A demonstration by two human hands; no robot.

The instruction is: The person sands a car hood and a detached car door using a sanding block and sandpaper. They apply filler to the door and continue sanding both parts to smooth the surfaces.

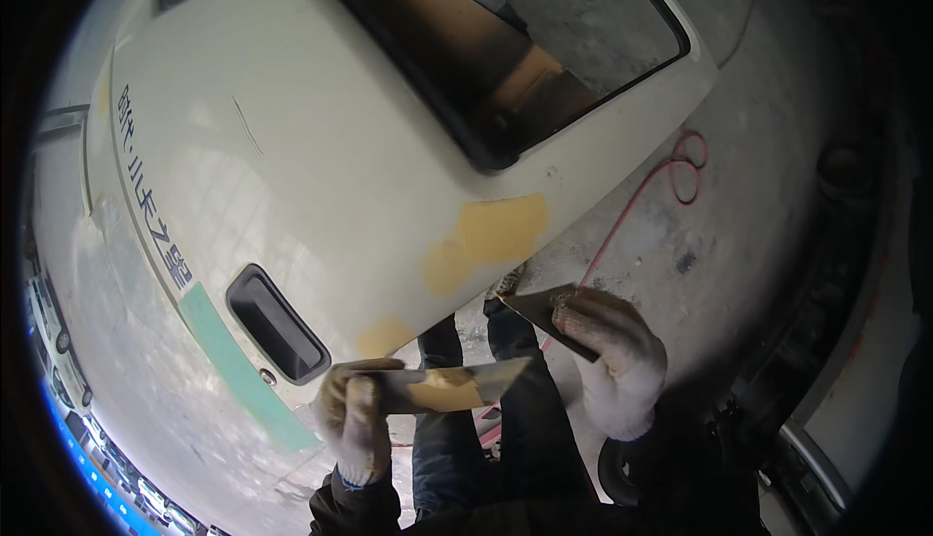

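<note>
We held the flat plate point(494, 381) clamped by its left end in our left hand point(358, 421) and the dark blade point(540, 316) in our right hand point(614, 353), near the cream door point(301, 138). Both seemed light and stiff, best gripped clear of the yellow filler point(439, 391).

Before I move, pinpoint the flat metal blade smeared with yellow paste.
Find the cream vehicle panel. Near its black recessed handle, the gloved left hand holds the grey blade. Unlike the darker blade in the right hand, it bears broad yellow paste.
</note>
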